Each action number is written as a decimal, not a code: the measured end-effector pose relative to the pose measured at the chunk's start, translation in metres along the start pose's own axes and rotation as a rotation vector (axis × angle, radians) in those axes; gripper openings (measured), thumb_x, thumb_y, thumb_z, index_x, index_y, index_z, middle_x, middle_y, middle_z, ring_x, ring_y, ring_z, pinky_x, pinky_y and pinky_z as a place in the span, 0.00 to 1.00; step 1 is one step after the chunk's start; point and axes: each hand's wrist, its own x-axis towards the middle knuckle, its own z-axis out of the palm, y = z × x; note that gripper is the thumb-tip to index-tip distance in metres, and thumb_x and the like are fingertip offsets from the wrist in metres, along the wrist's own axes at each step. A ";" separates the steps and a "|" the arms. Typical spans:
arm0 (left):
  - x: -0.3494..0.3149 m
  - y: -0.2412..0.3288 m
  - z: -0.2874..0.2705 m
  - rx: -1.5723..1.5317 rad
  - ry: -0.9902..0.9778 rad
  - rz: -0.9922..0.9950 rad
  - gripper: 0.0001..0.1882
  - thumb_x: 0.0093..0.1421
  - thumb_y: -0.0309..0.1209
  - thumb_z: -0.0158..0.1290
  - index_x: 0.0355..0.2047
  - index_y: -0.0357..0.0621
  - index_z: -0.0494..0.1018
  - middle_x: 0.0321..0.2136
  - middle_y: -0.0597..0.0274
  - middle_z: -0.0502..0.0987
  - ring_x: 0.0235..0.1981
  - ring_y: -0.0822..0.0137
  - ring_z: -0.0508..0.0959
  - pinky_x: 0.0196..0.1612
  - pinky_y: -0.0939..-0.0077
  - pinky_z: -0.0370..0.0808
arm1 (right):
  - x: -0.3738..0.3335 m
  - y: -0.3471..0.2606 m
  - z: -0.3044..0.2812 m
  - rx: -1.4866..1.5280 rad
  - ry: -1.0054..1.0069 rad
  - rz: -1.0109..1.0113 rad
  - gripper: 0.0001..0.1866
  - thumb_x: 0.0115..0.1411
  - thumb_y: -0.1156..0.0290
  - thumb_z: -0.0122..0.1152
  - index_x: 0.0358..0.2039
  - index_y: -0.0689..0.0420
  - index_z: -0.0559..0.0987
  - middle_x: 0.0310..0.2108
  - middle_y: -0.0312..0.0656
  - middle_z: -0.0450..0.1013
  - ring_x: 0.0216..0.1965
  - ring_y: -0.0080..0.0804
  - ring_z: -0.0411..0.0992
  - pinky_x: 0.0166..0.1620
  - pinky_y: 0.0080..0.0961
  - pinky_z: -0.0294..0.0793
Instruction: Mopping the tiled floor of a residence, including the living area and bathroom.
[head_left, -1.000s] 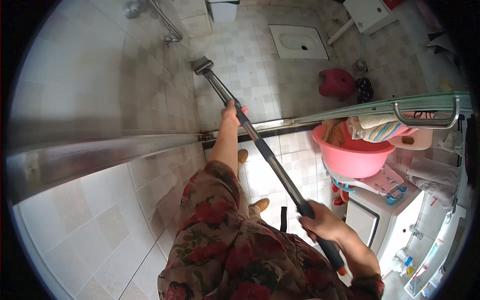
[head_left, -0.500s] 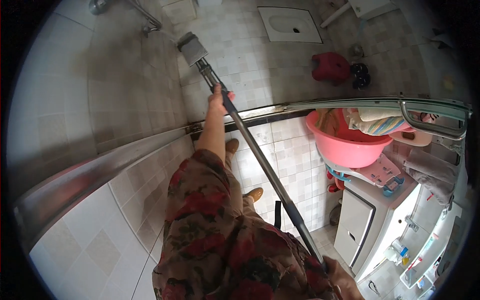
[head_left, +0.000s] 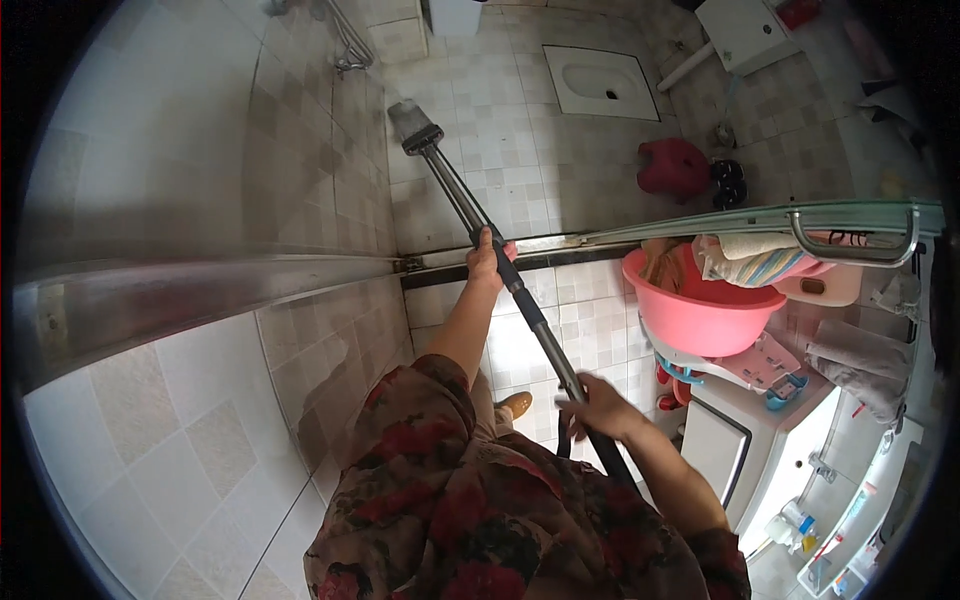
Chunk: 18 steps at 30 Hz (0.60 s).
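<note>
A long-handled mop (head_left: 548, 345) runs slantwise from near my body across the door sill. Its grey rectangular head (head_left: 411, 122) rests on the tiled floor beyond, near the left wall. My left hand (head_left: 484, 262) is closed round the dark upper grip, just on my side of the sill. Farther down the handle, my right hand (head_left: 608, 408) has its fingers curled over the pole, slightly smeared. The near end of the handle disappears against my patterned clothing.
A raised sill (head_left: 540, 245) with a glass sliding door crosses the room. Past it are a squat toilet (head_left: 604, 84), a red stool (head_left: 672, 167) and dark shoes (head_left: 729, 185). At right, a pink basin (head_left: 700, 310) holding cloths stands above a white cabinet (head_left: 712, 450).
My right hand has moved up the handle from its near end toward the middle. The mop head has turned and shifted right and nearer. My left hand has moved right and nearer with the grip.
</note>
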 end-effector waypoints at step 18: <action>0.104 0.123 0.039 0.011 0.024 0.071 0.22 0.54 0.44 0.53 0.35 0.35 0.64 0.27 0.51 0.71 0.30 0.53 0.77 0.36 0.58 0.78 | -0.209 0.040 -0.012 -0.384 0.094 0.340 0.13 0.49 0.68 0.59 0.31 0.64 0.73 0.20 0.38 0.70 0.24 0.19 0.65 0.25 0.22 0.65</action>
